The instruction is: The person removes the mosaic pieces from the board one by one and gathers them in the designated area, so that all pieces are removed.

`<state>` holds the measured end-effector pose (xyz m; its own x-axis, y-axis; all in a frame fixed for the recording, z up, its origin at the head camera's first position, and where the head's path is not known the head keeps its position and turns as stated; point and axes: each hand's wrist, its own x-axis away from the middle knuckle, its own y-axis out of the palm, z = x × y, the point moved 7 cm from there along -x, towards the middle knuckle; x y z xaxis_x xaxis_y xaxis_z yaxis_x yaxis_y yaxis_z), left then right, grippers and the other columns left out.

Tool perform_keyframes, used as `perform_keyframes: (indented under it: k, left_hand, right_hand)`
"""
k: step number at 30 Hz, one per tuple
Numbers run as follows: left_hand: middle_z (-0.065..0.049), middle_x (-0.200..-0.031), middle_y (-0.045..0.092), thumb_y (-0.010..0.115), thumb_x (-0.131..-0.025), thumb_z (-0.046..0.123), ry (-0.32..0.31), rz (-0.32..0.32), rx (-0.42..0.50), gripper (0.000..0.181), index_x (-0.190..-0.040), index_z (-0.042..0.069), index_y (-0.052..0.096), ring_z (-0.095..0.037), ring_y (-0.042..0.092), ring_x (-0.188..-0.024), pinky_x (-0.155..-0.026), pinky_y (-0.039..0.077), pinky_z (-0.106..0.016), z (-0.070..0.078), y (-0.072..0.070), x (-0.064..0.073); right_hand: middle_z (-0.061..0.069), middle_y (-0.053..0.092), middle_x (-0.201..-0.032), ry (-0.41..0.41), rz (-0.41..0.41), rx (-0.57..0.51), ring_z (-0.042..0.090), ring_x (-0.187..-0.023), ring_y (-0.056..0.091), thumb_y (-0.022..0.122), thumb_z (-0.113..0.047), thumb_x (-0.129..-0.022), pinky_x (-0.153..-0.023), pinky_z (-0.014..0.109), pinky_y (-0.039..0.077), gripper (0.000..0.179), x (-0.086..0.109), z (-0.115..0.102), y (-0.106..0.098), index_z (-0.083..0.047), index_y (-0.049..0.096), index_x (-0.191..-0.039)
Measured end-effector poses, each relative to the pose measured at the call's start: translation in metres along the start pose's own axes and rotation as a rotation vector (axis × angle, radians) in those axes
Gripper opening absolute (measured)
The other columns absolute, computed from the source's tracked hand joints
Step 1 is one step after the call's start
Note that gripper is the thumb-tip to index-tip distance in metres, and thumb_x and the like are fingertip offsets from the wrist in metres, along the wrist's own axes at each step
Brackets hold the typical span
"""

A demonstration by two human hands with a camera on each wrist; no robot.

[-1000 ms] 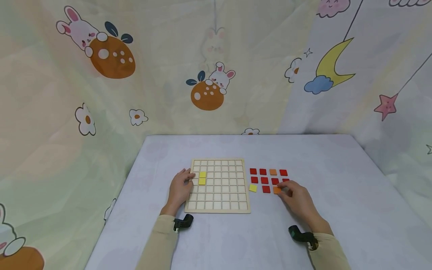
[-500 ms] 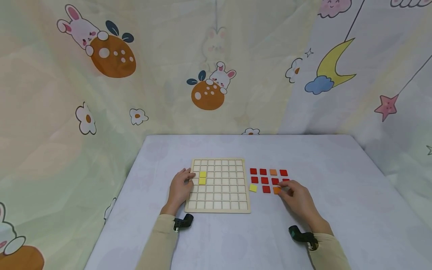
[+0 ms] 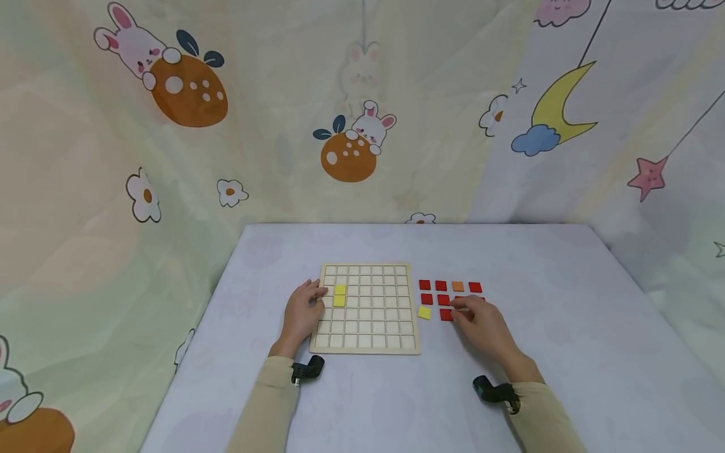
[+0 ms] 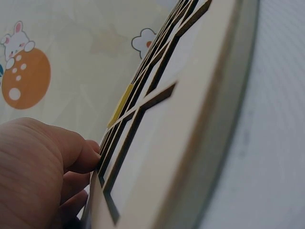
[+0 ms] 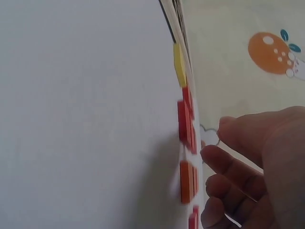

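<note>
A light wooden board [image 3: 376, 350] with a square grid lies flat, with two yellow tiles [image 3: 340, 295] in cells near its left side. At its left edge my left hand [image 3: 301, 311] holds the frame, with a thumb against the rim [image 4: 94, 198] in the left wrist view. Over the nearer right part of the loose tiles hovers my right hand [image 3: 487, 327], thumb and forefinger apart with nothing between them. A red tile [image 3: 446, 314] is right by its fingertips. An orange tile [image 5: 188, 182] stands close to the fingers in the right wrist view; the hand hides it from the head view.
Several red tiles [image 3: 427, 299] and an orange tile [image 3: 457, 286] lie in rows right of the board. One yellow tile [image 3: 424, 313] sits by the board's right edge. The white-covered table [image 3: 368, 409] ends at a printed curtain [image 3: 272, 126].
My right hand has moved left, away from the orange tile in the nearest row toward the red one, and now covers that orange tile. The left hand stays at the board.
</note>
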<state>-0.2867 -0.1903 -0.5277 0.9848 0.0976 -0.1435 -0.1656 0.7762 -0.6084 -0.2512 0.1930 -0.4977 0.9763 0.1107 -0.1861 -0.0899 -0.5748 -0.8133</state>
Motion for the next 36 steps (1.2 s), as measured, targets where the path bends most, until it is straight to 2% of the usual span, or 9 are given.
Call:
perform_keyframes:
  k: [5, 11, 16, 20, 29, 36]
  left_hand:
    - [-0.010, -0.143, 0.053, 0.059, -0.089, 0.002, 0.004, 0.003, -0.001, 0.030, -0.117, 0.006, 0.071, -0.028, 0.035, -0.142, -0.117, 0.026, -0.049, 0.001, -0.001, 0.000]
    - [-0.010, -0.141, 0.054, 0.059, -0.088, 0.000, 0.009, 0.026, -0.007, 0.030, -0.114, 0.006, 0.072, -0.028, 0.037, -0.141, -0.117, 0.027, -0.048, 0.000, -0.001, 0.000]
    - [-0.009, -0.141, 0.055, 0.059, -0.087, 0.001, 0.008, 0.028, -0.001, 0.030, -0.114, 0.006, 0.072, -0.028, 0.037, -0.141, -0.116, 0.027, -0.048, -0.002, 0.000, 0.000]
    - [-0.009, -0.141, 0.054, 0.059, -0.088, 0.001, 0.012, 0.024, -0.005, 0.030, -0.114, 0.006, 0.072, -0.028, 0.037, -0.141, -0.116, 0.028, -0.048, -0.002, 0.000, 0.000]
    - [-0.009, -0.142, 0.054, 0.059, -0.088, 0.001, 0.011, 0.020, -0.011, 0.030, -0.115, 0.007, 0.072, -0.028, 0.037, -0.141, -0.116, 0.028, -0.048, -0.001, -0.001, 0.000]
    - [-0.009, -0.142, 0.054, 0.060, -0.088, 0.001, 0.016, 0.018, -0.009, 0.029, -0.114, 0.007, 0.072, -0.027, 0.037, -0.141, -0.116, 0.028, -0.048, 0.000, -0.001, 0.000]
  right_hand:
    - [-0.002, 0.065, -0.096, -0.009, -0.030, -0.008, 0.015, -0.076, 0.052, 0.072, -0.020, -0.088, -0.062, 0.024, 0.049, 0.023, -0.008, -0.016, 0.016, -0.014, 0.072, -0.110]
    - [-0.005, 0.064, -0.094, -0.065, -0.066, -0.035, 0.013, -0.071, 0.049, 0.071, -0.019, -0.089, -0.059, 0.025, 0.045, 0.019, -0.017, -0.048, 0.037, -0.016, 0.073, -0.108]
    - [-0.008, 0.065, -0.096, -0.105, -0.089, -0.051, 0.011, -0.073, 0.050, 0.071, -0.018, -0.089, -0.060, 0.023, 0.047, 0.018, -0.021, -0.077, 0.055, -0.017, 0.073, -0.107]
    - [-0.009, 0.066, -0.096, -0.146, -0.077, -0.077, 0.008, -0.076, 0.053, 0.071, -0.017, -0.088, -0.064, 0.023, 0.050, 0.018, -0.023, -0.096, 0.066, -0.017, 0.074, -0.106]
    - [-0.007, 0.067, -0.101, -0.205, -0.076, -0.095, 0.008, -0.085, 0.059, 0.068, -0.019, -0.091, -0.077, 0.028, 0.054, 0.017, -0.028, -0.123, 0.090, -0.017, 0.073, -0.107]
    - [-0.008, 0.066, -0.099, -0.175, -0.146, -0.228, 0.007, -0.081, 0.055, 0.066, -0.019, -0.092, -0.072, 0.024, 0.051, 0.017, -0.037, -0.139, 0.105, -0.017, 0.072, -0.108]
